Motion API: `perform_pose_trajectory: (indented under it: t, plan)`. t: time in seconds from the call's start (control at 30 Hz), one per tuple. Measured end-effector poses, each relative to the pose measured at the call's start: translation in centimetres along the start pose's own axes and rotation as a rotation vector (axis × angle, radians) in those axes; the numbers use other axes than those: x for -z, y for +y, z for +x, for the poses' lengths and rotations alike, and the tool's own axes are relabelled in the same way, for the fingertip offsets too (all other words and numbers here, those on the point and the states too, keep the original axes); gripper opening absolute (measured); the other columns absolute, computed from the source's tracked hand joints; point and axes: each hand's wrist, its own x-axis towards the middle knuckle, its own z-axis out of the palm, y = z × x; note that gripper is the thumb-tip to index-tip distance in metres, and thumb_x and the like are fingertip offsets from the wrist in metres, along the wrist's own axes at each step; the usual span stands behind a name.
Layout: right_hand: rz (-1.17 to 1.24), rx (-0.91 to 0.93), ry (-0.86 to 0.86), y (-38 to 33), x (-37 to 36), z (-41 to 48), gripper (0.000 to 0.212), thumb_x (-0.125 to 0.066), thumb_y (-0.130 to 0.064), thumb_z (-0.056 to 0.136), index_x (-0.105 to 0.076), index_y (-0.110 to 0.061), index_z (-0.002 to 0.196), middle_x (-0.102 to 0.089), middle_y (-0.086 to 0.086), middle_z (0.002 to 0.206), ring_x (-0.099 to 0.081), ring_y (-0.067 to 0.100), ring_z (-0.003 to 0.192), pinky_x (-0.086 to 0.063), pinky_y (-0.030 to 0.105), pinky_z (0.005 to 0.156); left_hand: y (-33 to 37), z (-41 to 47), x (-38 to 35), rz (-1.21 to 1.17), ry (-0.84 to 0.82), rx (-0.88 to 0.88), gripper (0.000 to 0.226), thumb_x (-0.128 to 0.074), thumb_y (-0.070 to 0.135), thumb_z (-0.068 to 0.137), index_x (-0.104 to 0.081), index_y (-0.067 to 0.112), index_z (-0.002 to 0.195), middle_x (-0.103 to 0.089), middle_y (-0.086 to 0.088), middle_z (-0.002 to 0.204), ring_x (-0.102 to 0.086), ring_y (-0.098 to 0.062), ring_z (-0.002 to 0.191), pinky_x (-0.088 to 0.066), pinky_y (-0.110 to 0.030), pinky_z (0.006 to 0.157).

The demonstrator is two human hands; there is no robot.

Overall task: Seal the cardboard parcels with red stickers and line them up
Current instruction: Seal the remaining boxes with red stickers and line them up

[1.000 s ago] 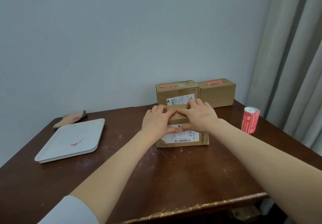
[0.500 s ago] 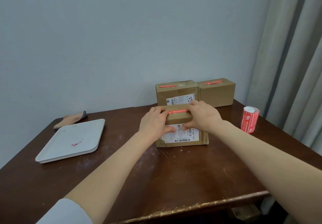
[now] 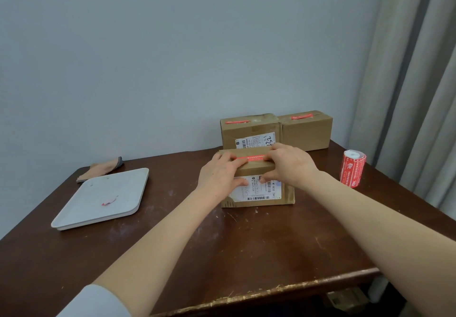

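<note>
On the bench (image 3: 246, 247), centre, front parcel (image 3: 259, 192) with red sticker (image 3: 251, 157) along its top seam. Gripped at both ends by left hand (image 3: 219, 176) and right hand (image 3: 290, 166): fingers curled over the top onto the sticker's ends, thumbs against the labelled front. Just behind, side by side, left rear parcel (image 3: 249, 130) and right rear parcel (image 3: 307, 133), both stickered. To the right, upright sticker roll (image 3: 352, 170); to the left, white tray (image 3: 81, 214), cloth (image 3: 103, 168) beyond.

My left grip (image 3: 220, 176) and right grip (image 3: 288, 166) clasp the near box (image 3: 255, 169) on the desk (image 3: 222, 242), fingers (image 3: 228, 159) at either end of its red sticker (image 3: 251, 156), thumbs (image 3: 240, 181) on the white label (image 3: 259, 191). Two stickered boxes (image 3: 249, 130) stand side by side behind it.
</note>
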Motion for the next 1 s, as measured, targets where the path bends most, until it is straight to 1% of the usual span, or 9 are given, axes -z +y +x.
perform_pose_trajectory:
  t: [0.07, 0.2, 0.43, 0.57, 0.63, 0.73, 0.87, 0.93, 1.0]
  plan:
    - [0.014, -0.007, 0.009, 0.0, -0.1, 0.0, 0.057, -0.072, -0.058, 0.072, -0.063, -0.018, 0.110, -0.052, -0.005, 0.105, -0.053, 0.015, 0.088, -0.049, 0.031, 0.076, 0.0, -0.1, -0.1, -0.001, 0.005, 0.000, 0.062, -0.059, 0.053, 0.084, -0.038, 0.037, 0.141, -0.042, 0.011, 0.135, -0.035, -0.014, 0.124, -0.044, -0.031, 0.091]
    - [0.029, -0.017, 0.006, 0.0, -0.1, 0.0, 0.060, -0.072, -0.058, 0.073, -0.059, -0.019, 0.116, -0.050, -0.004, 0.110, -0.053, 0.015, 0.095, -0.049, 0.031, 0.079, 0.1, -0.1, -0.1, 0.010, 0.007, -0.004, 0.061, -0.057, 0.053, 0.085, -0.037, 0.037, 0.141, -0.042, 0.010, 0.137, -0.035, -0.015, 0.125, -0.043, -0.031, 0.092]
    - [0.044, -0.017, 0.008, 0.0, -0.2, -0.1, 0.062, -0.071, -0.057, 0.074, -0.058, -0.019, 0.120, -0.050, -0.003, 0.112, -0.053, 0.016, 0.098, -0.050, 0.033, 0.082, -0.2, -0.1, -0.3, -0.005, 0.013, -0.010, 0.062, -0.057, 0.052, 0.085, -0.036, 0.036, 0.141, -0.043, 0.009, 0.137, -0.036, -0.014, 0.124, -0.043, -0.030, 0.093]
    - [0.056, -0.040, 0.005, -0.1, -0.1, 0.1, 0.062, -0.075, -0.054, 0.071, -0.058, -0.016, 0.116, -0.050, -0.002, 0.110, -0.051, 0.015, 0.092, -0.048, 0.031, 0.081, -0.2, -0.2, -0.5, -0.017, 0.029, -0.019, 0.063, -0.059, 0.051, 0.085, -0.037, 0.033, 0.141, -0.043, 0.009, 0.137, -0.037, -0.014, 0.124, -0.042, -0.030, 0.095]
    - [0.070, -0.051, 0.004, -0.2, 0.0, 0.2, 0.064, -0.077, -0.052, 0.070, -0.056, -0.014, 0.117, -0.051, -0.001, 0.112, -0.053, 0.017, 0.096, -0.048, 0.032, 0.084, -0.4, -0.1, -0.4, -0.036, 0.029, -0.014, 0.064, -0.060, 0.051, 0.084, -0.039, 0.030, 0.141, -0.043, 0.009, 0.137, -0.038, -0.013, 0.125, -0.041, -0.030, 0.096]
    - [0.092, -0.047, 0.006, 0.0, 0.0, 0.1, 0.069, -0.079, -0.048, 0.070, -0.051, -0.014, 0.123, -0.048, 0.000, 0.118, -0.052, 0.018, 0.105, -0.046, 0.032, 0.086, -0.9, -0.2, -0.2, -0.066, 0.050, 0.003, 0.064, -0.064, 0.050, 0.081, -0.044, 0.024, 0.137, -0.045, 0.010, 0.136, -0.042, -0.010, 0.122, -0.040, -0.025, 0.093]
    - [0.042, 0.010, 0.002, 0.1, 0.1, 0.1, 0.081, -0.075, -0.050, 0.074, -0.040, -0.021, 0.141, -0.043, 0.000, 0.128, -0.043, 0.018, 0.121, -0.045, 0.034, 0.091, -1.2, -0.3, -0.2, -0.075, 0.091, -0.004, 0.068, -0.066, 0.052, 0.078, -0.044, 0.025, 0.136, -0.045, 0.011, 0.136, -0.043, -0.009, 0.122, -0.040, -0.024, 0.095]
    - [0.007, 0.045, 0.009, -0.3, 0.0, 0.1, 0.078, -0.071, -0.053, 0.076, -0.038, -0.028, 0.142, -0.042, 0.000, 0.126, -0.041, 0.018, 0.120, -0.045, 0.033, 0.088, -0.8, -0.1, -0.2, -0.088, 0.100, -0.024, 0.070, -0.067, 0.053, 0.077, -0.043, 0.027, 0.137, -0.046, 0.011, 0.135, -0.043, -0.009, 0.122, -0.040, -0.025, 0.095]
    - [-0.044, 0.072, 0.030, -0.6, -0.1, 0.2, 0.073, -0.068, -0.055, 0.078, -0.040, -0.031, 0.141, -0.042, 0.001, 0.123, -0.041, 0.019, 0.118, -0.044, 0.032, 0.087, -0.1, 0.1, -0.4, -0.093, 0.098, -0.056, 0.069, -0.066, 0.053, 0.077, -0.041, 0.031, 0.138, -0.046, 0.010, 0.134, -0.042, -0.011, 0.123, -0.039, -0.026, 0.096]
